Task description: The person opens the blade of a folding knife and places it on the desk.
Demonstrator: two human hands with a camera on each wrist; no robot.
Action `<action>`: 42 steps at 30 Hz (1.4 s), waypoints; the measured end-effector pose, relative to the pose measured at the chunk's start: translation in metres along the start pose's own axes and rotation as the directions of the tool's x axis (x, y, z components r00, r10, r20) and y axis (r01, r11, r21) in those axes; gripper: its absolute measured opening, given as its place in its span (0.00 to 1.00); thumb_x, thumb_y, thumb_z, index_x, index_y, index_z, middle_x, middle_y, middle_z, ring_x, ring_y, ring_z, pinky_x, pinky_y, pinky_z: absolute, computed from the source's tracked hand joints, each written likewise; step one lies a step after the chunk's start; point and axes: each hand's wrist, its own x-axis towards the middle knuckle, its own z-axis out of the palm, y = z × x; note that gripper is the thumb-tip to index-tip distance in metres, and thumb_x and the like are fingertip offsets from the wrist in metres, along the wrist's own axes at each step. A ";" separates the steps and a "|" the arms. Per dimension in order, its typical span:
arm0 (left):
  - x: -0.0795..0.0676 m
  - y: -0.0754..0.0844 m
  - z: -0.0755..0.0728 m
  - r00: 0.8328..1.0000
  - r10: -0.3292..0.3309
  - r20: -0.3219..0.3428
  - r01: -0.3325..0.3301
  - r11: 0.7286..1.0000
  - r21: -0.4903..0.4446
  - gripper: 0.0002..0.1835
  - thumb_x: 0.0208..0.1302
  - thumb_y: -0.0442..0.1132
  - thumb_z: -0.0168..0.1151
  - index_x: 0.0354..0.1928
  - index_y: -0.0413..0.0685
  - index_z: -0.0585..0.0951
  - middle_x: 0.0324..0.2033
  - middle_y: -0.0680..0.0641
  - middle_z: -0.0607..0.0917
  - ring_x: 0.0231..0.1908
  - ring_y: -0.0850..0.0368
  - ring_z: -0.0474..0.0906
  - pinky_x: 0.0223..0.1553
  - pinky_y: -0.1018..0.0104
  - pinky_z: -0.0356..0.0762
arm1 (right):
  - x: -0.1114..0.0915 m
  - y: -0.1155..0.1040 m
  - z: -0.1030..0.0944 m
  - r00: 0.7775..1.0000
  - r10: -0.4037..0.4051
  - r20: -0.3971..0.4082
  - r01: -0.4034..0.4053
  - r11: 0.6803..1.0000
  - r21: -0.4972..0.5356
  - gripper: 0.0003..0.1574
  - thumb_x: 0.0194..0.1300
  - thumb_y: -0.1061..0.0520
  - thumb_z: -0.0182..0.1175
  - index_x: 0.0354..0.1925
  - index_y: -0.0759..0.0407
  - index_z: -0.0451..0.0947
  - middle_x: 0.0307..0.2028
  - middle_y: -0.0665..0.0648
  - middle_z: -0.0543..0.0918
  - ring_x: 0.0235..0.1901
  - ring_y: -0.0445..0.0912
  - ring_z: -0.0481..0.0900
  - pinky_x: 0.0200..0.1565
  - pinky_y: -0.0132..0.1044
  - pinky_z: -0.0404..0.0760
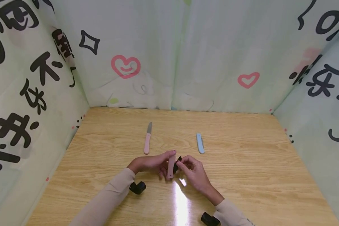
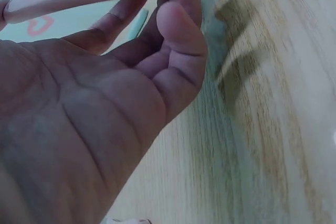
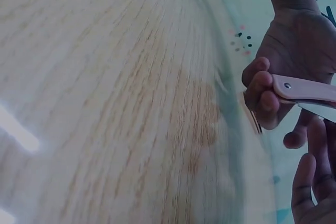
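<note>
- A pink folding knife (image 1: 171, 167) is grasped between thumb and fingers by the left hand (image 1: 153, 163), at lower centre of the head frame.
- Its partly unfolded blade (image 3: 318, 110) is pinched by the right hand (image 1: 195, 172).
- On the table (image 1: 257, 163), an unfolded pink-handled knife (image 1: 147, 142) is noted left of centre; a folded blue knife (image 1: 200, 143), right of centre.

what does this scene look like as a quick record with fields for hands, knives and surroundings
left hand: left hand holds a pink-handled knife
right hand: right hand has fingers at that knife's blade; firm grip unclear
held knife state: blade partly out
second pink knife: lying on the table, blade out, pointing away from the person
blue knife: lying to its right, appears folded
surface: wood-grain table
backdrop: pale printed cloth
</note>
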 end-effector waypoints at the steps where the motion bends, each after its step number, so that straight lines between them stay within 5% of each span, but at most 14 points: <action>1: 0.000 0.000 -0.001 1.000 0.003 0.013 -0.003 1.000 -0.030 0.45 0.76 0.69 0.27 0.58 0.31 0.74 0.36 0.37 0.84 0.35 0.49 0.81 0.36 0.62 0.76 | 0.000 0.001 0.000 1.000 0.006 -0.004 -0.006 1.000 0.015 0.04 0.71 0.66 0.62 0.36 0.62 0.79 0.31 0.60 0.83 0.32 0.60 0.81 0.36 0.35 0.79; 8: -0.002 -0.008 -0.009 0.991 0.096 0.093 -0.065 0.953 -0.297 0.37 0.76 0.65 0.27 0.58 0.40 0.70 0.44 0.34 0.84 0.42 0.47 0.82 0.41 0.60 0.78 | 0.002 -0.001 -0.002 0.998 -0.002 -0.069 0.008 0.996 0.088 0.05 0.71 0.68 0.62 0.36 0.70 0.77 0.30 0.63 0.82 0.29 0.48 0.81 0.35 0.38 0.82; 15: -0.005 -0.015 -0.013 0.964 0.217 0.155 -0.118 0.868 -0.483 0.32 0.76 0.57 0.25 0.60 0.41 0.70 0.49 0.33 0.82 0.51 0.42 0.81 0.51 0.56 0.78 | 0.005 -0.003 -0.005 0.993 0.075 -0.095 -0.059 0.985 0.164 0.06 0.71 0.71 0.59 0.38 0.79 0.76 0.32 0.65 0.83 0.28 0.42 0.81 0.36 0.34 0.82; 19: -0.008 -0.020 -0.013 0.944 0.277 0.177 -0.126 0.803 -0.583 0.29 0.73 0.51 0.31 0.64 0.39 0.68 0.56 0.27 0.77 0.60 0.32 0.74 0.62 0.48 0.70 | 0.005 -0.004 -0.008 0.989 0.114 -0.093 -0.095 0.978 0.188 0.07 0.72 0.71 0.58 0.39 0.80 0.75 0.33 0.65 0.84 0.29 0.41 0.82 0.36 0.35 0.83; 23: -0.012 -0.025 -0.013 0.931 0.324 0.169 -0.136 0.737 -0.663 0.28 0.68 0.45 0.38 0.66 0.39 0.66 0.62 0.24 0.71 0.65 0.30 0.67 0.67 0.43 0.61 | 0.005 -0.002 -0.011 0.985 0.139 -0.098 -0.119 0.974 0.191 0.07 0.73 0.70 0.58 0.41 0.79 0.75 0.32 0.65 0.85 0.28 0.42 0.83 0.36 0.35 0.84; 26: -0.013 -0.028 -0.012 0.930 0.342 0.134 -0.163 0.711 -0.684 0.27 0.66 0.40 0.39 0.66 0.40 0.67 0.63 0.29 0.71 0.65 0.33 0.67 0.66 0.41 0.61 | 0.005 -0.001 -0.013 0.984 0.139 -0.109 -0.116 0.974 0.192 0.08 0.73 0.69 0.58 0.42 0.79 0.75 0.32 0.65 0.85 0.28 0.42 0.83 0.35 0.34 0.83; 35: -0.015 -0.033 -0.010 0.932 0.353 0.075 -0.225 0.730 -0.645 0.24 0.60 0.28 0.40 0.59 0.42 0.70 0.64 0.35 0.74 0.66 0.30 0.66 0.63 0.34 0.61 | 0.006 0.001 -0.016 0.973 0.155 -0.172 -0.109 0.962 0.250 0.09 0.73 0.70 0.58 0.42 0.82 0.73 0.31 0.61 0.85 0.28 0.41 0.83 0.35 0.34 0.84; 42: -0.014 -0.031 -0.006 0.937 0.330 0.117 -0.180 0.739 -0.649 0.26 0.66 0.19 0.42 0.65 0.40 0.67 0.65 0.32 0.71 0.67 0.27 0.63 0.65 0.46 0.64 | 0.010 0.000 -0.018 0.958 0.174 -0.229 -0.103 0.951 0.291 0.08 0.72 0.72 0.57 0.41 0.82 0.70 0.29 0.54 0.85 0.26 0.40 0.83 0.35 0.32 0.83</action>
